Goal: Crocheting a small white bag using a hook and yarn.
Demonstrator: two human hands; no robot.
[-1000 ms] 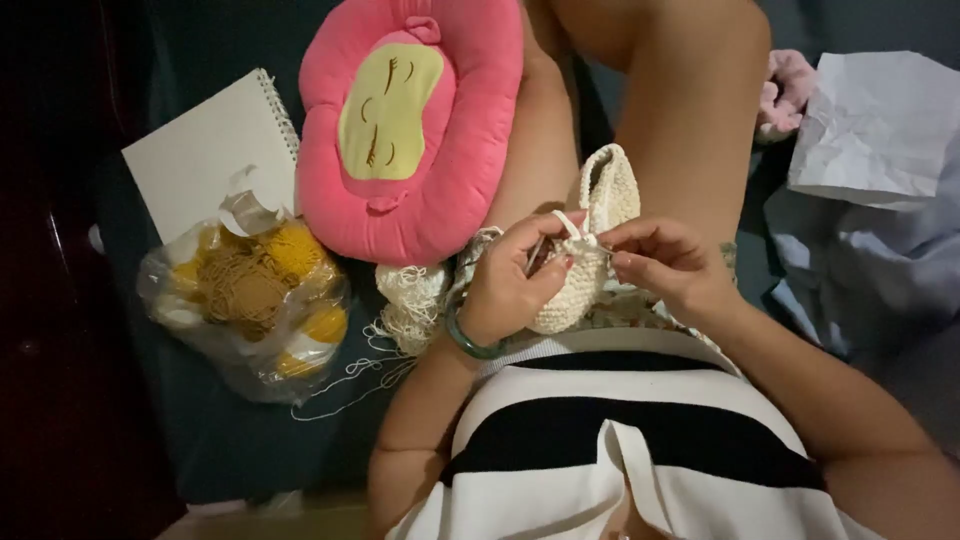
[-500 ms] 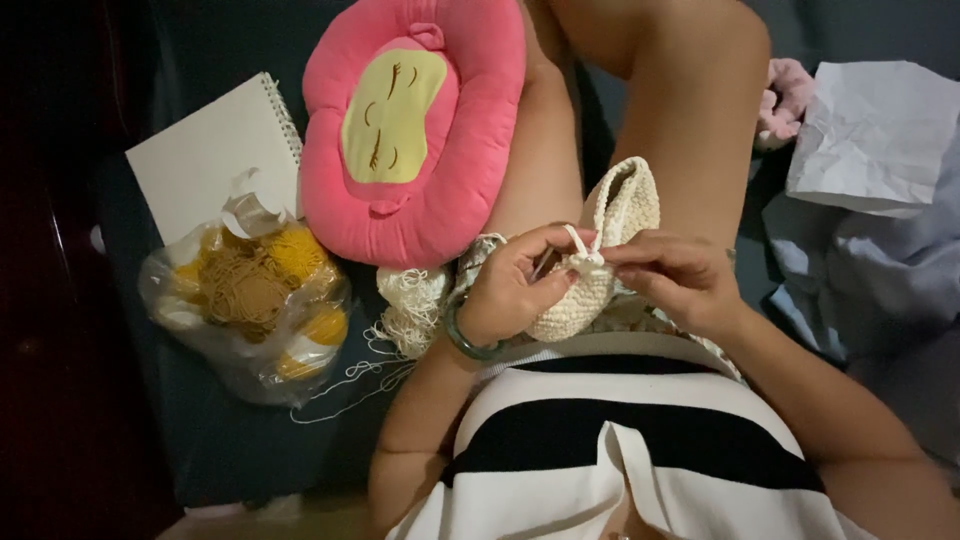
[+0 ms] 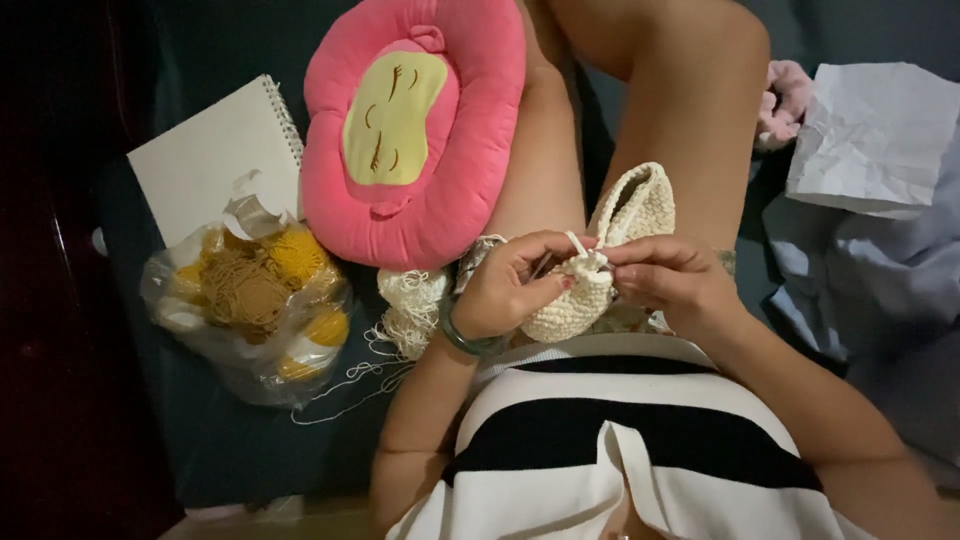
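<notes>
On the lap | cream crocheted yarn pouch [image 3: 600, 270], long axis running away up the thigh | left hand [image 3: 510, 290] and right hand [image 3: 670, 280] both pinching its near drawstring end, equally close.

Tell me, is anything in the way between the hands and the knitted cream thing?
Nothing visible is. The left hand and right hand both already touch the cream crocheted piece, pinching its cord loop between their fingertips. The pink cushion lies apart, to the side.

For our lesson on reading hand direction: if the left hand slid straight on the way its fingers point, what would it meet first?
The left hand points rightward, so probably the cream crocheted piece it already pinches, then the right hand.
</notes>
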